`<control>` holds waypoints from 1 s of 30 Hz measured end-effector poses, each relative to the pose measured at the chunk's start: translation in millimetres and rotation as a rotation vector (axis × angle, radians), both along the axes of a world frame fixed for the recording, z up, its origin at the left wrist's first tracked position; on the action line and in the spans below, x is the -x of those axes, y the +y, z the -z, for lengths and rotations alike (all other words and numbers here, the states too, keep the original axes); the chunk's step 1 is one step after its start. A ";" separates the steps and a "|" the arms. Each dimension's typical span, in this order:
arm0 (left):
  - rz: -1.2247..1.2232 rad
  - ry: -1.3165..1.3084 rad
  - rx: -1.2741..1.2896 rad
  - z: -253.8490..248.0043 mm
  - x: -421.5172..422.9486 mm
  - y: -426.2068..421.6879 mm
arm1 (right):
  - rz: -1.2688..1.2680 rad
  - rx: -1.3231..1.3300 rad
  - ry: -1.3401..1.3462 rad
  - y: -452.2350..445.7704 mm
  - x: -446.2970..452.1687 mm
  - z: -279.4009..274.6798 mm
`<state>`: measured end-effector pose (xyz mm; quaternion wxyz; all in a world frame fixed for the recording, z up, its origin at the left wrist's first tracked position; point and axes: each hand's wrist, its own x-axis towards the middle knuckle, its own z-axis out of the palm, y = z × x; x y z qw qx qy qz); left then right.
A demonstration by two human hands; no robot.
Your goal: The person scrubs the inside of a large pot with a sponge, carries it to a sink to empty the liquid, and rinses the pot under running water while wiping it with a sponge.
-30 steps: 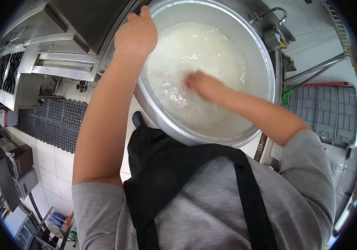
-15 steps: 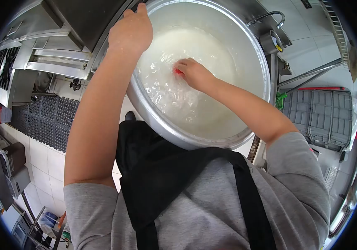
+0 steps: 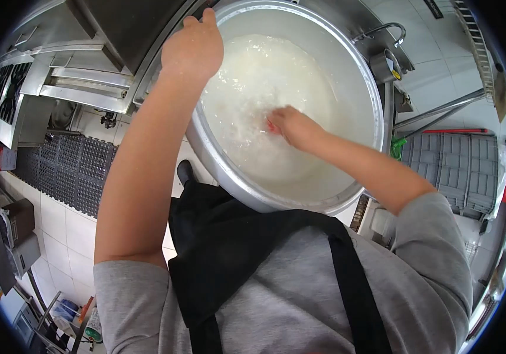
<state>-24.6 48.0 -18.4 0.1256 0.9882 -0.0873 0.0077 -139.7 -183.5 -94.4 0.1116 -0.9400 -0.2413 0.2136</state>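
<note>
Presently: right hand [image 3: 294, 128], clenched on red item [image 3: 273, 126], at cloudy liquid [image 3: 259, 82] inside pot [image 3: 356, 115]; left hand [image 3: 194, 47] by its rim [image 3: 235, 182], grip hidden.

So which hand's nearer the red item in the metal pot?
Right. Right hand is on the red item; left hand is away from it, at the metal pot's rim.

I can read no words or numbers from where I stand; any print on the bottle [image 3: 95, 323], the box [image 3: 6, 159] or the dark strip [image 3: 434, 8] is too small.
</note>
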 end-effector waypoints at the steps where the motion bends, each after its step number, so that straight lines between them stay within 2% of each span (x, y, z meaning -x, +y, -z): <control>1: -0.005 0.019 0.004 0.3 0.9 0.1 | -0.004 -0.001 0.003 0.0 -2.6 5.1; 3: 0.005 0.015 0.005 0.3 2.3 0.3 | -0.049 -0.031 -0.303 -6.0 -13.0 21.8; 6: 0.002 -0.002 0.010 -0.2 3.6 -0.5 | 0.015 0.113 -0.364 -7.3 -88.3 54.4; 10: 0.006 -0.007 0.015 2.8 1.5 0.7 | 0.031 -0.041 -0.274 -9.4 -39.0 21.8; 12: 0.001 -0.014 0.021 3.0 1.3 1.1 | -0.102 -0.085 -0.201 -16.0 6.7 15.3; 15: 0.011 -0.034 -0.005 1.9 3.9 -0.2 | -0.068 -0.097 -0.273 -0.1 -9.0 18.2; 16: 0.010 -0.051 -0.029 0.5 4.3 -0.8 | -0.091 0.015 -0.277 3.2 -36.7 28.4; 18: 0.006 -0.054 -0.025 -1.2 5.8 -1.9 | 0.074 0.275 -0.146 26.4 -80.2 20.1; 19: 0.013 -0.058 -0.028 -0.8 5.5 -0.4 | 0.071 0.268 -0.144 25.8 -77.5 21.5; 21: 0.028 -0.047 -0.029 2.0 3.0 1.4 | 0.041 -0.012 -0.066 12.2 -61.6 21.3; 22: 0.034 -0.040 -0.020 2.6 1.2 1.3 | 0.044 -0.008 -0.067 2.9 -37.7 21.5; 24: 0.008 -0.025 -0.023 -8.5 2.7 0.7 | -0.211 -0.067 -0.205 -8.9 16.8 24.5; 28: 0.002 -0.032 -0.036 -14.7 8.0 0.3 | -0.107 0.009 -0.164 25.9 -11.9 10.6; 30: -0.001 0.003 -0.039 -20.2 9.6 -0.7 | -0.155 0.059 -0.304 31.9 -37.4 17.5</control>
